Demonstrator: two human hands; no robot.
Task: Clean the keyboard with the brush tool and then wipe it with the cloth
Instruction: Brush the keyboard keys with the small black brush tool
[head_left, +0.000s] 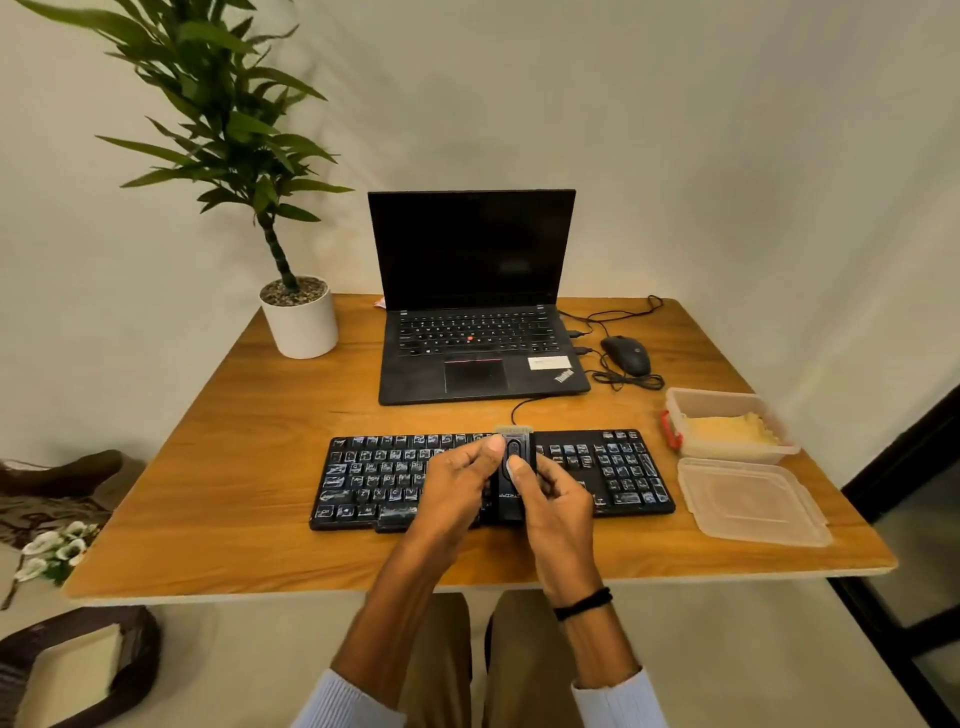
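Note:
A black keyboard (374, 480) with white smears on its keys lies across the front of the wooden table (234, 415). Over its middle I hold a black brush tool (514, 470) upright, pale bristles at its far end. My left hand (457, 488) grips its left side with the thumb near the top. My right hand (550, 499) grips its right side, thumb on the front. A yellow cloth (730, 428) lies in an open plastic container (685, 400) at the right.
A black laptop (472, 322) stands open behind the keyboard. A mouse (626, 353) with a tangled cable lies right of it. A potted plant (301, 319) is at the back left. The container lid (753, 501) lies by the keyboard's right end.

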